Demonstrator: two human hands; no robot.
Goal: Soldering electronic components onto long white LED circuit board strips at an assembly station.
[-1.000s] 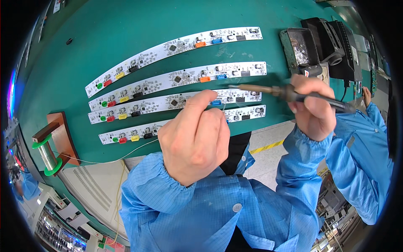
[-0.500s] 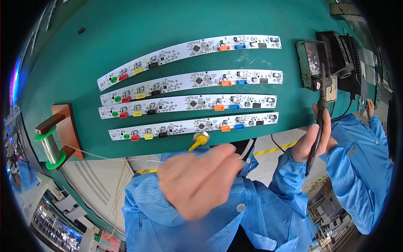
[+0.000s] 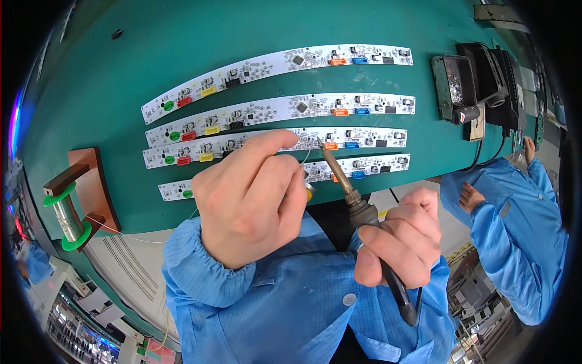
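Note:
Several long, slightly curved white circuit boards [image 3: 267, 111] lie one below another on the green bench mat. My right hand [image 3: 403, 242] is wrapped round the dark handle of a soldering iron [image 3: 341, 177]. Its tip points up and left, at the second board from the front, beside an orange connector [image 3: 330, 146]. My left hand [image 3: 251, 197] is closed with a thin solder wire [image 3: 308, 154] coming out by the fingers, its end close to the iron's tip. Whether tip and wire touch the board I cannot tell. That hand covers the middle of the nearest boards.
A solder spool [image 3: 69, 219] on a brown wooden stand [image 3: 97, 188] is at the left, its wire trailing towards my left sleeve. At the right stand a metal tray [image 3: 456, 85] and a black unit [image 3: 506, 103]. Another person in a blue coat [image 3: 506, 224] works at far right.
My right hand has brought the soldering iron from beside the metal tray down and left to the boards. My left hand has risen with the solder wire over the nearest boards.

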